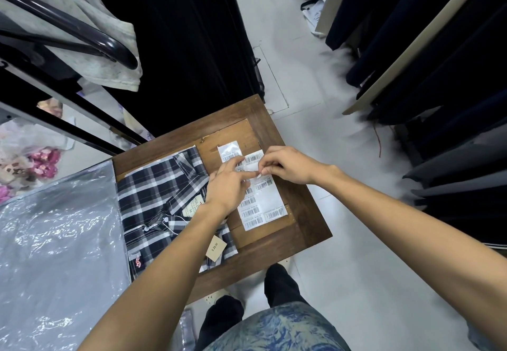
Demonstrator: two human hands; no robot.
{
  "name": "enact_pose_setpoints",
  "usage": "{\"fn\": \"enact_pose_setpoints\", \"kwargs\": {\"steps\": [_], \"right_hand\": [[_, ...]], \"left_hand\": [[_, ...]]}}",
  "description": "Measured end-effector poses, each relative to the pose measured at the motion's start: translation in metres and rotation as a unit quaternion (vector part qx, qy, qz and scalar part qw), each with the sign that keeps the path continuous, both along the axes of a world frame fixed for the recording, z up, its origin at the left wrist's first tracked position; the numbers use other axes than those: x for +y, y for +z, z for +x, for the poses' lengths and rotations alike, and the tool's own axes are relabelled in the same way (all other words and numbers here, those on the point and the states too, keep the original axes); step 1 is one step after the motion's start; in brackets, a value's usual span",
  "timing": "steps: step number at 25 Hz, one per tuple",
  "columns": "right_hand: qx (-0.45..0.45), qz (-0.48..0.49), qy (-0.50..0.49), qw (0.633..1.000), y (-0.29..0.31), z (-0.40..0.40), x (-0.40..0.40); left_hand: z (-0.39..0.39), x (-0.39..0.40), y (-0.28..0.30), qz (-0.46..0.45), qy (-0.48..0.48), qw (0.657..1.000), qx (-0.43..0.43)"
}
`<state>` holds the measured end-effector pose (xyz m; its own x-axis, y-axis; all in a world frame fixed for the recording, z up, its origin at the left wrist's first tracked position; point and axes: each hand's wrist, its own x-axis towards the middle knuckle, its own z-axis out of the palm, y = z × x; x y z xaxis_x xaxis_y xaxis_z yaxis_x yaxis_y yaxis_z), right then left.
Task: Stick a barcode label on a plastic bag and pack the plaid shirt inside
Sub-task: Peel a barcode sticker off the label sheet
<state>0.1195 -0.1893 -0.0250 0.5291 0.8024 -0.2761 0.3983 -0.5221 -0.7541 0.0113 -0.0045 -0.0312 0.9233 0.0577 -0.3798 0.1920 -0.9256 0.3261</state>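
Barcode label point(253, 168) pinched at its near edge by right hand point(288, 165) — thumb and forefinger drawn narrow on the white slip, seemingly peeling it up off label sheet point(263, 202). Left hand point(229, 186) laid flat on the sheet's left side, fingers point(233, 162) stretched toward the same label, pressing the backing down; not closed on anything. Sheet lying on wooden table point(301, 213), long axis running away from the body, slightly skewed to the left at the far end. Smaller label strip point(230, 153) just beyond, touching the sheet's far corner.

Plaid shirt point(159, 199) folded beside the sheet on the left, partly under the left forearm, price tag point(216, 247) hanging at its near edge. Plastic bag point(55, 240) further left again, flat and shiny, well apart from the pinched label. So the carry ahead, by judgement: leftward across the shirt to the bag, with the label in the farther hand — crossing over the left arm, or passing to the nearer left hand first. Likely early in the task: nothing stuck, shirt unpacked.
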Motion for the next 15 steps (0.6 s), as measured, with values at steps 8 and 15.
{"fn": "enact_pose_setpoints", "kwargs": {"steps": [8,15], "right_hand": [[-0.013,0.063,-0.060,0.996,0.012,-0.002,0.002],[0.045,0.153,-0.135,0.978,0.054,0.003,0.008]], "left_hand": [[0.006,-0.002,0.012,0.023,-0.015,0.999,0.020],[0.008,-0.002,0.026,-0.162,0.112,0.980,-0.029]]}}
